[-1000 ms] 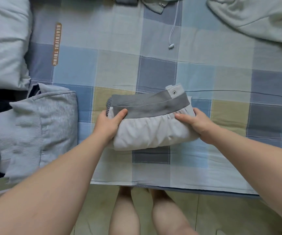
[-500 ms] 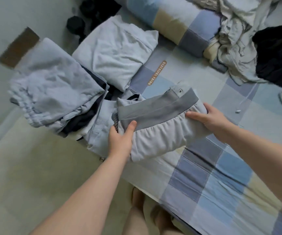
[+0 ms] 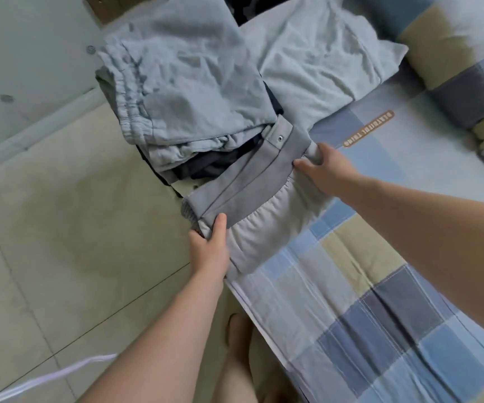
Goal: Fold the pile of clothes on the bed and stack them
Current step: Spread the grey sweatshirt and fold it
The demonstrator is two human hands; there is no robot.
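A folded pair of light grey shorts [image 3: 267, 225] with a dark grey waistband lies at the bed's near-left edge, held at both ends. My left hand [image 3: 208, 245] grips its near end, thumb on top of the waistband. My right hand [image 3: 322, 167] grips the far end, fingers curled round the fabric. The shorts touch the foot of a stack of folded clothes [image 3: 182, 82], whose top piece is pale blue-grey with a gathered waistband; dark garments show under it. A folded pale grey top [image 3: 316, 59] lies to the right of that stack.
The bed [image 3: 380, 301] has a blue, beige and grey checked sheet with an orange label [image 3: 368, 128]. A rolled checked blanket [image 3: 453, 62] lies at the far right. Tiled floor [image 3: 60, 242] runs along the bed's left edge. My legs stand below.
Both hands carried the folded shorts left across the bed to the foot of the stack. The view swung left, so the unfolded pile at the far right dropped out of sight.
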